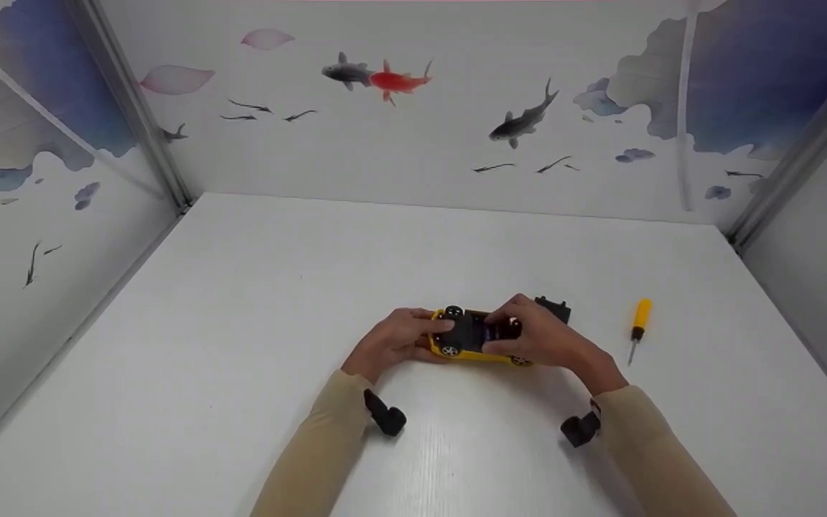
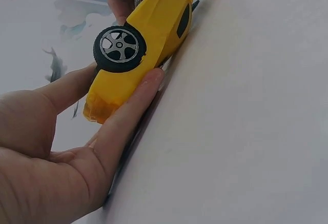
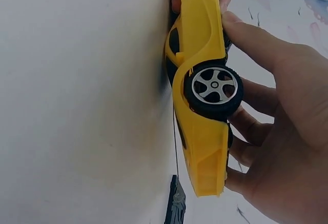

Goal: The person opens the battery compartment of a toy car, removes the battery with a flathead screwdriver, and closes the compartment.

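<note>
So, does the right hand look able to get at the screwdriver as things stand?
Probably yes: the screwdriver lies uncovered on the table, with bare surface between it and the right hand. That hand would first have to come away from the upturned toy car.

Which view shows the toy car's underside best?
The head view: it looks down onto the black underside of the overturned toy car, though the right hand covers part. Wrist views mostly miss it: left shows a yellow side and one wheel, right a yellow side and two wheels.
</note>
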`<state>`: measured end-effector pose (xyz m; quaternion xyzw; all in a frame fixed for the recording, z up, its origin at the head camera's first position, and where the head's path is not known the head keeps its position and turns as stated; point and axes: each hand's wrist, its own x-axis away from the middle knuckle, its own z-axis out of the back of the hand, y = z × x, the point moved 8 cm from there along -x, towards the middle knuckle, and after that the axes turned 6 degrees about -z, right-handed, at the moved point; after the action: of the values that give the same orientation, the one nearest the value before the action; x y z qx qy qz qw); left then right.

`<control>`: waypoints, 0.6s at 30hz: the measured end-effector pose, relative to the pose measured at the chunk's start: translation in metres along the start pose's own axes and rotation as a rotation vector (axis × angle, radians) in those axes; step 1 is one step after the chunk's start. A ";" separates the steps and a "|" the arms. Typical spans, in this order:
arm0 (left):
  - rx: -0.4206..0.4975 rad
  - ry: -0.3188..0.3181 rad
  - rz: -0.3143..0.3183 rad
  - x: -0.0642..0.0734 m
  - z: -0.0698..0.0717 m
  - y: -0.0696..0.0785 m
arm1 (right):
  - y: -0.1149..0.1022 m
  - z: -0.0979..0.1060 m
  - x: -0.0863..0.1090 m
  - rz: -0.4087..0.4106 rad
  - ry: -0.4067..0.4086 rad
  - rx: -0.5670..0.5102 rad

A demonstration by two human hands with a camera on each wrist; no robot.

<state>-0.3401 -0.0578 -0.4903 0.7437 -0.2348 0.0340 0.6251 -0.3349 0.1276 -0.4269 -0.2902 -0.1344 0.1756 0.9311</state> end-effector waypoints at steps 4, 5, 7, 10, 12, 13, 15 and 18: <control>-0.001 -0.003 0.000 0.000 0.000 0.000 | 0.000 0.000 -0.001 -0.024 -0.007 -0.030; -0.001 -0.004 0.000 0.000 -0.001 0.000 | 0.001 0.000 0.000 -0.028 -0.006 -0.034; -0.001 -0.003 0.001 0.000 -0.001 -0.001 | 0.001 0.001 0.000 -0.031 0.002 -0.036; -0.002 -0.006 -0.004 -0.001 -0.001 0.000 | 0.003 0.002 0.002 -0.032 0.020 -0.055; -0.003 -0.005 -0.006 -0.001 -0.001 0.000 | 0.004 0.003 0.003 -0.030 0.032 -0.073; -0.003 -0.002 -0.007 -0.001 -0.001 0.000 | 0.004 0.003 0.003 -0.030 0.036 -0.086; -0.001 0.003 -0.005 -0.002 0.000 -0.001 | 0.005 0.004 0.005 -0.026 0.046 -0.108; -0.002 0.010 -0.001 -0.002 0.001 -0.002 | 0.005 0.009 0.008 -0.014 0.067 -0.141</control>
<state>-0.3417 -0.0578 -0.4929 0.7430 -0.2312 0.0370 0.6270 -0.3315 0.1391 -0.4215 -0.3596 -0.1173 0.1492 0.9136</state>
